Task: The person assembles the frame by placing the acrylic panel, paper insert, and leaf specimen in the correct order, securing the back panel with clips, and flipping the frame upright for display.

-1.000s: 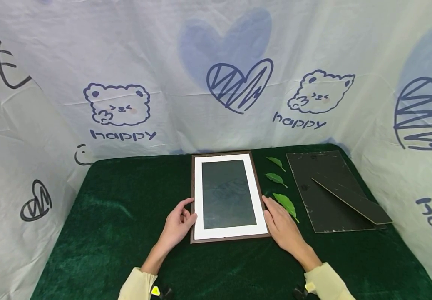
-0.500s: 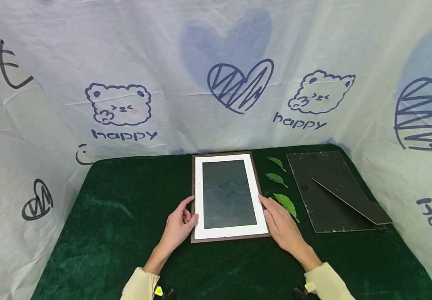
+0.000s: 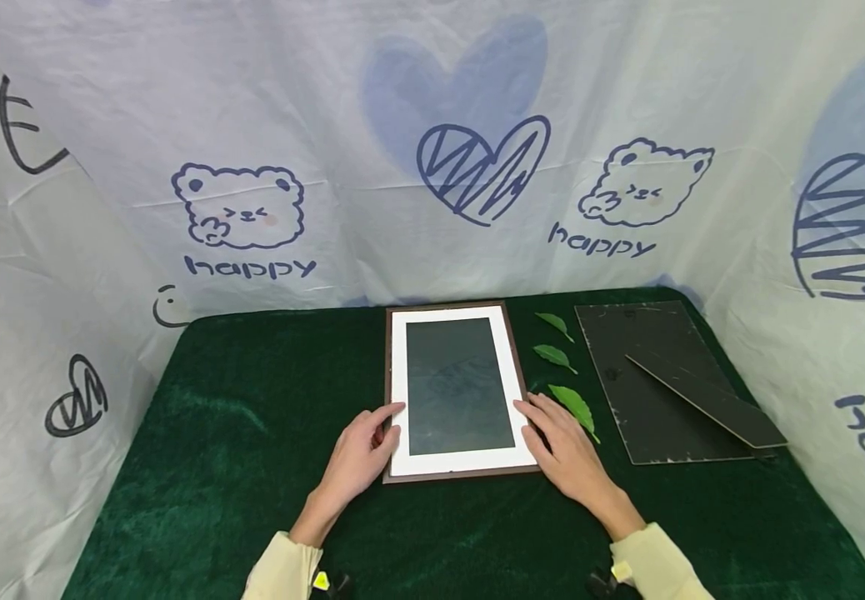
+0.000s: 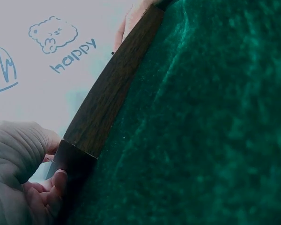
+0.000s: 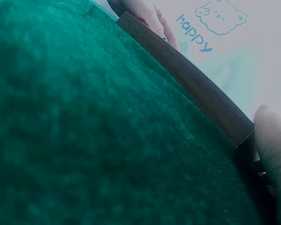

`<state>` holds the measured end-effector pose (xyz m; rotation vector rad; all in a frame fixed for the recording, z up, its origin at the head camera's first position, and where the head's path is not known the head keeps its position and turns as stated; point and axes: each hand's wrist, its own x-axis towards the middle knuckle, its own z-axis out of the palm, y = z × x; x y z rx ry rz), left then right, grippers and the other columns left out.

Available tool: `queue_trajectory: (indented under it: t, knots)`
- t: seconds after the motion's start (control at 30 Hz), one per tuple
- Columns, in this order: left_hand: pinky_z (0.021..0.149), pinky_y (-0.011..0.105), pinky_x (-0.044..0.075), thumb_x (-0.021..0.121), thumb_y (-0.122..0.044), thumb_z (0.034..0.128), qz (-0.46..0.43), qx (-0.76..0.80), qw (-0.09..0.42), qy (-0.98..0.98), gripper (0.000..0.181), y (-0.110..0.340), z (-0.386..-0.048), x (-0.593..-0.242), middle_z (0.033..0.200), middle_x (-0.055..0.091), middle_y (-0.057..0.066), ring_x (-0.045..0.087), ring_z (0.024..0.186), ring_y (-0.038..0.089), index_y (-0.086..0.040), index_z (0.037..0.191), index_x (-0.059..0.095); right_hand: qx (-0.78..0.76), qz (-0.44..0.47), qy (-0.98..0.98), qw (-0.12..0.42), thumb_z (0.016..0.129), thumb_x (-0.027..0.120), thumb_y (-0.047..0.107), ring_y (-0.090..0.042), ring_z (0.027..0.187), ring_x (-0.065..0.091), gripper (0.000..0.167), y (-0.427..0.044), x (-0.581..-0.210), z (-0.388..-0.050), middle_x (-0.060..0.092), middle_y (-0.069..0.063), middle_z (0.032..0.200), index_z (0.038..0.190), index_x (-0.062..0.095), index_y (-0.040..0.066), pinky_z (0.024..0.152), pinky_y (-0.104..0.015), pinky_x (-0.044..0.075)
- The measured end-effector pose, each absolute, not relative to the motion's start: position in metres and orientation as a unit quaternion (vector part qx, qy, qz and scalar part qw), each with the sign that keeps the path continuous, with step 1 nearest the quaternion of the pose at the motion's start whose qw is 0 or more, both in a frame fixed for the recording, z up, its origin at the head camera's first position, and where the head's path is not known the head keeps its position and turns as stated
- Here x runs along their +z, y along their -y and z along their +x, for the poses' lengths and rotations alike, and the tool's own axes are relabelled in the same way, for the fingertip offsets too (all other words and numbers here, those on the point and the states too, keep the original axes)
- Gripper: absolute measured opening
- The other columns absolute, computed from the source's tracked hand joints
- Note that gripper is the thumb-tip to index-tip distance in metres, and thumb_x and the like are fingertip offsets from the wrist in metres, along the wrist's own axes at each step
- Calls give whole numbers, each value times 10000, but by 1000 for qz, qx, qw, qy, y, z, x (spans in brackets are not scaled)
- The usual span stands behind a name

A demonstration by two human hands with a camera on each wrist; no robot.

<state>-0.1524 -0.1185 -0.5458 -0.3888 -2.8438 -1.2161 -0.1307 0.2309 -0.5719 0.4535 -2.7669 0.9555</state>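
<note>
A dark brown picture frame (image 3: 458, 477) lies on the green cloth, with a white mat (image 3: 462, 464) around a dark rectangular middle. At its left side my left hand (image 3: 353, 457) rests index fingertip and thumb on the mat's edge. The left wrist view shows its lower fingers loosely bent against the frame's side (image 4: 114, 75). On the opposite side, my right hand (image 3: 569, 450) touches the mat with extended fingers and thumb. Its other fingers are mostly hidden in the right wrist view, beside the frame's corner (image 5: 241, 133).
Three green leaves, a top one (image 3: 555, 324), a middle one (image 3: 554, 357) and a larger one (image 3: 573, 408), lie right of the frame. Farther right is a black backing board (image 3: 657, 425) with a raised stand leg (image 3: 702, 400). A printed white curtain (image 3: 365, 233) surrounds the cloth-covered table (image 3: 252, 417).
Both hands' fingers have shifted inward from the frame's sides onto the white mat, the index fingertips now slightly nearer me. Frame, leaves and backing board stay in place.
</note>
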Motion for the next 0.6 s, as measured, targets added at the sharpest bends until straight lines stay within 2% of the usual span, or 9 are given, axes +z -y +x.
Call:
queue_trajectory:
  t: [0.27,0.43,0.6]
  knots:
    - [612,265,393,662,-175,1022,-122,-380,9,917,388,115,-151,-545,847,516,-30,484,716,119,-174,1410,648,318,147,932,94,1088,563,309,-396,1484,411,440,-233,-574,-128,495,-146,1584,1507,571,178,1168,-680,304]
    - [608,271,389,683,-168,1002,-110,-398,29,910,452,117,-155,-549,825,524,-31,494,701,119,-152,1447,604,318,154,932,86,1088,561,314,-387,1491,405,456,-232,-571,-131,493,-143,1586,1522,551,172,1168,-678,308]
    - [581,240,397,736,-103,955,-81,-460,62,882,471,118,-157,-554,761,546,-10,496,643,101,-31,1406,623,338,149,926,80,1071,611,274,-367,1423,504,461,-234,-556,-131,548,-139,1535,1506,557,132,1124,-629,411]
